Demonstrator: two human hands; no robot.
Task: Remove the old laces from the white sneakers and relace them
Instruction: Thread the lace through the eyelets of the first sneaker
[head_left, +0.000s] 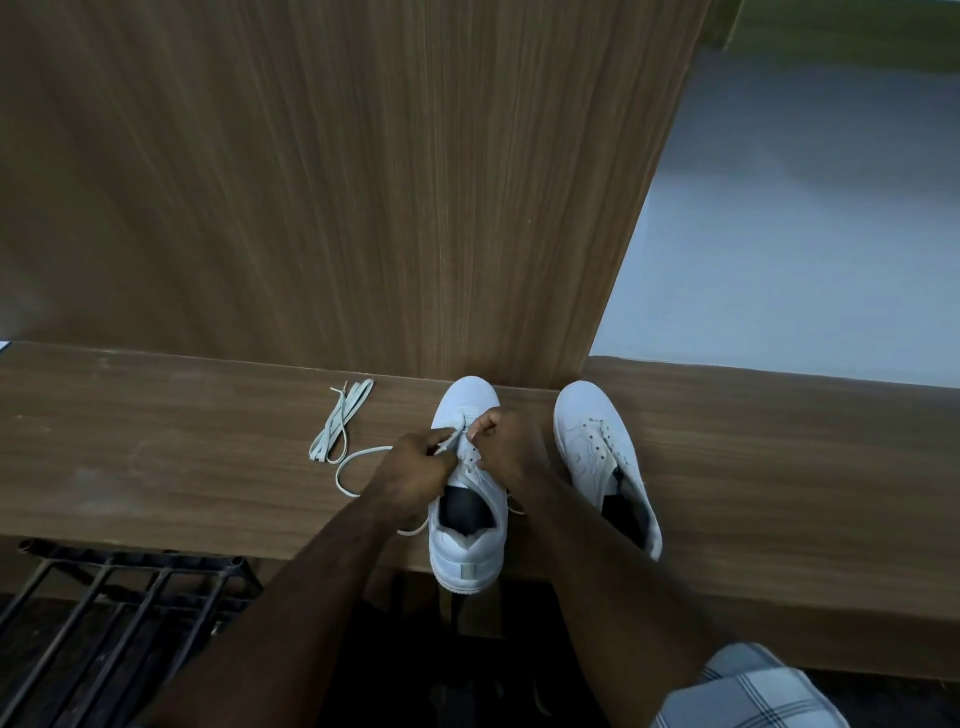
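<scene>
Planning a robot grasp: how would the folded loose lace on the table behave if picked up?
The loose lace is thin and lies in slack folds, so it would probably droop and unfold. It looks light, so a push would likely drag it, not roll it.

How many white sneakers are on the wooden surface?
2: one sneaker under both hands, being laced; the other sneaker just right of it, its eyelets empty.

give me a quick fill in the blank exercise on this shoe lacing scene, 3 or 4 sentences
1. Both hands, the left hand and the right hand, work on the sneaker on the ____.
2. The other sneaker has ____ lace in its eyelets.
3. The folded spare lace lies on the wooden ____.
4. The black metal rack stands at the lower ____ of the picture.

Missing words: left; no; table; left
</scene>
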